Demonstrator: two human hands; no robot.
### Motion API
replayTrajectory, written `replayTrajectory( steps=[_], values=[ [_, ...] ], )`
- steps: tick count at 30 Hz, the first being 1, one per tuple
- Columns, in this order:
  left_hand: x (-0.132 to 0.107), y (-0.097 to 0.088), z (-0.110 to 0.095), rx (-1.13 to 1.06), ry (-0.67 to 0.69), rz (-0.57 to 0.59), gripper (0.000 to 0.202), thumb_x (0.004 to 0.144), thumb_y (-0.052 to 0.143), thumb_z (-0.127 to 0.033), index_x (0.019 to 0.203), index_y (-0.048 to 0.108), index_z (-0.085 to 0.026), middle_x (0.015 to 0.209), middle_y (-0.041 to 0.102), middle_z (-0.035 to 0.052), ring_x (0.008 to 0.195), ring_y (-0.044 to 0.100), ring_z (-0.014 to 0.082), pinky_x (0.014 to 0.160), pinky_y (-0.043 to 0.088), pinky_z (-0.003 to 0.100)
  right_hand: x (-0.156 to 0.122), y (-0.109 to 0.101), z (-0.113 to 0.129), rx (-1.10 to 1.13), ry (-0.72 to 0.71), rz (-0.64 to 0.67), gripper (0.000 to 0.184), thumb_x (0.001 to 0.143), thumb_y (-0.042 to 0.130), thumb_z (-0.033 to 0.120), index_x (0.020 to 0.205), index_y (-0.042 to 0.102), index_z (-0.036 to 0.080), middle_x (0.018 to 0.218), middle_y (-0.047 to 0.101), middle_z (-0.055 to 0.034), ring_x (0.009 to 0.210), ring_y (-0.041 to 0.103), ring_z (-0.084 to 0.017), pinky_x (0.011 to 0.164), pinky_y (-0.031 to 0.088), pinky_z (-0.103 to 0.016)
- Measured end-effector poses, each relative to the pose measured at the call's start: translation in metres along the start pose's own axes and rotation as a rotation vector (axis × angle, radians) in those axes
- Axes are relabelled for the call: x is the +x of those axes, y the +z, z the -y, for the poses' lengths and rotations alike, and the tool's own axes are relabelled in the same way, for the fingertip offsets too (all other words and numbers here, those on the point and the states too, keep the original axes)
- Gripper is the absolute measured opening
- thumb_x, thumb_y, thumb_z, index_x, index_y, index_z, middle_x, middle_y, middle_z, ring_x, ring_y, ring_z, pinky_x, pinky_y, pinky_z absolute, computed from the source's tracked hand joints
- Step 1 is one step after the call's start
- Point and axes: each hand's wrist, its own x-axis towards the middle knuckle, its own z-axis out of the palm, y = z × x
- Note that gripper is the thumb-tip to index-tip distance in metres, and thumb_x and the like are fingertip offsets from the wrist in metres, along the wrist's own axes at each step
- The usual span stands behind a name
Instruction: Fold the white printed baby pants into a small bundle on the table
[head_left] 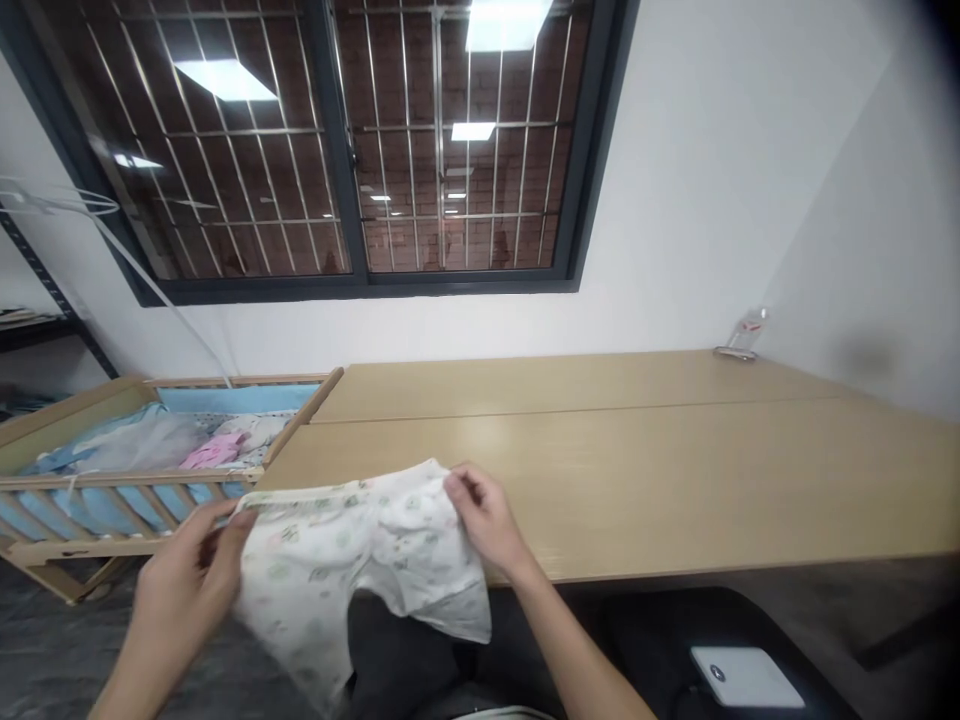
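Observation:
A small white pair of baby trousers (352,570) with a pale green print hangs between my two hands at the near edge of the wooden table (637,470). My left hand (187,590) pinches the left end of the waistband. My right hand (484,520) pinches the right end, resting on the table edge. The trouser legs droop down over my lap.
A wooden baby cot (90,480) with blue lining, a pink garment (214,452) and pale cloths stands at the left, against the table. A small clear stand (739,340) sits at the table's far right. A white device (746,678) lies low at the right. A barred window fills the wall behind.

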Motion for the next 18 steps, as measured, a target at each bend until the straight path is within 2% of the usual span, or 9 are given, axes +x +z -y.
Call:
replayTrajectory(
  steps=[3,5,7,9,13,15,18],
  values=[
    [0.031,0.042,-0.035,-0.17,0.005,0.121,0.045,0.092,0.05,-0.064,0.105,0.064,-0.023,0.097,0.075,0.0028,0.078,0.071,0.0204,0.072,0.054,0.026,0.026,-0.03,-0.007,-0.119,-0.097,-0.111,0.037,0.096,0.054,0.054,0.088,0.063,0.019,0.077,0.058,-0.0013,0.071,0.052,-0.016,0.066,0.042,-0.027],
    [0.051,0.077,-0.049,-0.215,0.042,0.201,0.047,0.096,0.043,-0.062,0.107,0.063,-0.021,0.105,0.074,0.0062,0.086,0.072,0.023,0.076,0.054,0.028,0.047,-0.048,-0.02,-0.206,-0.135,-0.193,0.037,0.097,0.052,0.053,0.09,0.064,0.019,0.081,0.063,-0.0027,0.074,0.055,-0.018,0.069,0.044,-0.028],
    [0.068,0.116,-0.057,-0.136,0.086,0.326,0.047,0.101,0.034,-0.057,0.109,0.062,-0.02,0.111,0.073,0.0092,0.097,0.07,0.0248,0.083,0.052,0.031,0.067,-0.064,-0.039,-0.306,-0.129,-0.257,0.035,0.098,0.05,0.05,0.093,0.065,0.019,0.086,0.068,-0.0045,0.078,0.06,-0.019,0.072,0.046,-0.029],
    [0.078,0.155,-0.06,-0.005,0.09,0.45,0.044,0.104,0.027,-0.046,0.105,0.061,-0.019,0.107,0.074,0.0103,0.096,0.069,0.024,0.081,0.051,0.03,0.083,-0.078,-0.064,-0.443,-0.075,-0.257,0.034,0.1,0.047,0.046,0.094,0.065,0.018,0.09,0.071,-0.0057,0.081,0.062,-0.02,0.075,0.046,-0.029],
    [0.077,0.216,-0.062,0.125,0.07,0.564,0.033,0.103,0.033,-0.032,0.099,0.063,-0.018,0.098,0.074,0.0131,0.093,0.07,0.0247,0.078,0.048,0.031,0.099,-0.092,-0.113,-0.834,0.147,-0.13,0.028,0.104,0.041,0.032,0.094,0.063,0.018,0.095,0.071,-0.0076,0.087,0.063,-0.019,0.077,0.043,-0.027],
    [0.07,0.235,-0.062,0.188,0.067,0.594,0.031,0.102,0.035,-0.029,0.1,0.064,-0.017,0.102,0.073,0.0154,0.096,0.07,0.0261,0.08,0.048,0.032,0.099,-0.093,-0.13,-0.935,0.211,-0.086,0.024,0.103,0.042,0.026,0.094,0.063,0.017,0.098,0.07,-0.009,0.09,0.063,-0.019,0.078,0.042,-0.027],
    [0.057,0.25,-0.064,0.265,0.089,0.589,0.031,0.101,0.036,-0.027,0.112,0.062,-0.013,0.116,0.069,0.0212,0.108,0.067,0.0301,0.088,0.048,0.038,0.095,-0.092,-0.144,-0.972,0.232,-0.063,0.016,0.1,0.047,0.021,0.1,0.063,0.017,0.107,0.068,-0.0118,0.094,0.062,-0.02,0.079,0.042,-0.027]
  ],
)
